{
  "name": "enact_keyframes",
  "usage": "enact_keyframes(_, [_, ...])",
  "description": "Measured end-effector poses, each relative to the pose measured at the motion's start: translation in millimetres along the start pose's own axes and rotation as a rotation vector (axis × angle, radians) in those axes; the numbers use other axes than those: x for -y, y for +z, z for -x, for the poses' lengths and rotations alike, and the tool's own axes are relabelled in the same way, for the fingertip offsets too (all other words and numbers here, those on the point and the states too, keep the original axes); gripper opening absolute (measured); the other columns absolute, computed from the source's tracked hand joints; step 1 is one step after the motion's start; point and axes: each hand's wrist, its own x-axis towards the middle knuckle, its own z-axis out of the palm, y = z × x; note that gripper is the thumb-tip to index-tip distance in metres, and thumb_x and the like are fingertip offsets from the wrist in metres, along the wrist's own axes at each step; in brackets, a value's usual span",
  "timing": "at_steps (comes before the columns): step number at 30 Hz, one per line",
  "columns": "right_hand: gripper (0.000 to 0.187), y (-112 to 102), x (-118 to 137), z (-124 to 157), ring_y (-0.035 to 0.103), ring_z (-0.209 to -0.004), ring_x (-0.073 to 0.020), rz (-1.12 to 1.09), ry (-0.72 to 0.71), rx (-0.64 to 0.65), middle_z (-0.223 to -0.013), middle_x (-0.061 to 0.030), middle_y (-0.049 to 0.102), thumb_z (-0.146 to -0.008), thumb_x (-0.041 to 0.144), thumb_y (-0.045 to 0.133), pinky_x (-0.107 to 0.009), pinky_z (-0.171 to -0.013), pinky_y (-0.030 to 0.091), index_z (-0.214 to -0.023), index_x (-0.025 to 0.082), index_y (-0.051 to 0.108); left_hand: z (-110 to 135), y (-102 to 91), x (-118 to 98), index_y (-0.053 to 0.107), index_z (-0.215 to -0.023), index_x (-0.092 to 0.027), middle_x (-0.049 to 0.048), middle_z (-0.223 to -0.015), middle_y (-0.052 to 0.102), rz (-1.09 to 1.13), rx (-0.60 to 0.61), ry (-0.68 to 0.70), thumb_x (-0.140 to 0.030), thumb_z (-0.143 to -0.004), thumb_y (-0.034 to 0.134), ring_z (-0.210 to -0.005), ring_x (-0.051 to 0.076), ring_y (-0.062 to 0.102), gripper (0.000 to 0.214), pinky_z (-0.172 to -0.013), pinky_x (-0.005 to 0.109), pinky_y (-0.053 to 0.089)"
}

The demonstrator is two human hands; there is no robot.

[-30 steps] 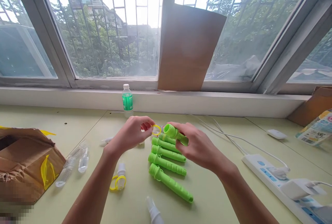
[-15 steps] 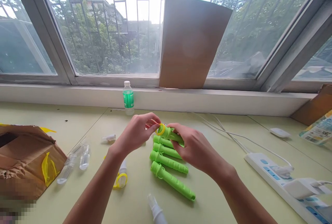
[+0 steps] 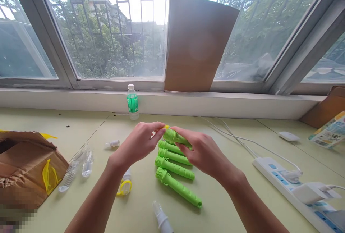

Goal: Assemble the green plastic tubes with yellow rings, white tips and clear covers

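My right hand (image 3: 201, 150) is closed round a green plastic tube (image 3: 175, 138), its threaded end pointing left. My left hand (image 3: 140, 141) pinches a yellow ring (image 3: 165, 127) against that threaded end; most of the ring is hidden by my fingers. Below my hands, several more green tubes (image 3: 176, 185) lie side by side on the pale green table (image 3: 229, 175). A yellow ring with a clear piece (image 3: 124, 186) lies near my left forearm.
An open cardboard box (image 3: 24, 164) with yellow parts stands at the left. Clear plastic tubes (image 3: 78, 168) lie beside it. A water bottle (image 3: 132, 101) stands by the sill. A white power strip (image 3: 291, 190) with cables runs along the right.
My left hand has brought the yellow ring from just apart from the tube onto its threaded end. Both hands have shifted slightly up the table.
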Motion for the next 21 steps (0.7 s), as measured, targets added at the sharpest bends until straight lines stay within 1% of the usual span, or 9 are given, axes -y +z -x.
enact_keyframes(3, [0.045,-1.5,-0.3,1.1,0.066,-0.089,-0.0198,-0.018,0.011,0.007,-0.108,-0.0011,0.07,-0.088,0.02,0.051,-0.027,-0.072,0.047,-0.132,0.029,0.05,-0.4,0.9,-0.5,0.065,-0.11,-0.027,-0.0005,-0.085,0.072,-0.02,-0.003,0.007,-0.03,-0.093,0.041,-0.07,0.015,0.063,0.03,-0.059,0.023,0.044])
enact_keyframes(6, [0.045,-2.0,-0.1,2.0,0.067,-0.086,-0.0197,-0.015,0.022,0.005,-0.104,-0.0015,0.071,-0.088,0.021,0.052,-0.027,-0.07,0.047,-0.132,0.029,0.05,-0.6,2.4,-0.5,0.064,-0.111,-0.028,-0.0002,-0.087,0.072,0.019,0.001,-0.002,-0.03,-0.092,0.043,-0.078,0.016,0.066,0.028,-0.059,0.022,0.045])
enact_keyframes(9, [0.042,-1.9,0.4,1.9,0.067,-0.081,-0.0192,-0.008,0.025,0.0,-0.099,-0.0011,0.072,-0.089,0.021,0.051,-0.027,-0.068,0.047,-0.13,0.03,0.051,-0.3,3.1,-0.2,0.063,-0.109,-0.026,0.001,-0.094,0.072,0.095,0.021,-0.01,-0.03,-0.092,0.044,-0.087,0.017,0.066,0.026,-0.063,0.022,0.048])
enact_keyframes(11, [0.042,-1.8,0.3,1.5,0.067,-0.081,-0.0195,0.004,0.024,-0.012,-0.099,-0.0016,0.072,-0.088,0.02,0.051,-0.026,-0.068,0.047,-0.129,0.029,0.051,-0.2,3.2,0.1,0.062,-0.105,-0.024,0.002,-0.097,0.071,0.131,0.029,-0.012,-0.031,-0.091,0.046,-0.089,0.017,0.066,0.023,-0.066,0.023,0.049])
enact_keyframes(16, [0.042,-2.0,-0.5,1.0,0.067,-0.08,-0.0199,0.063,0.027,-0.027,-0.099,-0.003,0.072,-0.088,0.019,0.05,-0.026,-0.066,0.046,-0.129,0.028,0.052,-1.0,4.4,1.7,0.061,-0.093,-0.021,0.003,-0.098,0.069,0.172,0.009,-0.023,-0.034,-0.089,0.05,-0.09,0.017,0.065,0.017,-0.073,0.026,0.052])
enact_keyframes(21, [0.046,-2.7,-1.1,1.7,0.067,-0.08,-0.0202,0.106,0.019,-0.04,-0.099,-0.0038,0.072,-0.086,0.018,0.051,-0.026,-0.067,0.045,-0.131,0.029,0.05,-3.0,7.7,3.4,0.061,-0.09,-0.019,0.0034,-0.096,0.068,0.281,0.014,-0.059,-0.04,-0.082,0.06,-0.088,0.018,0.065,0.022,-0.077,0.029,0.053])
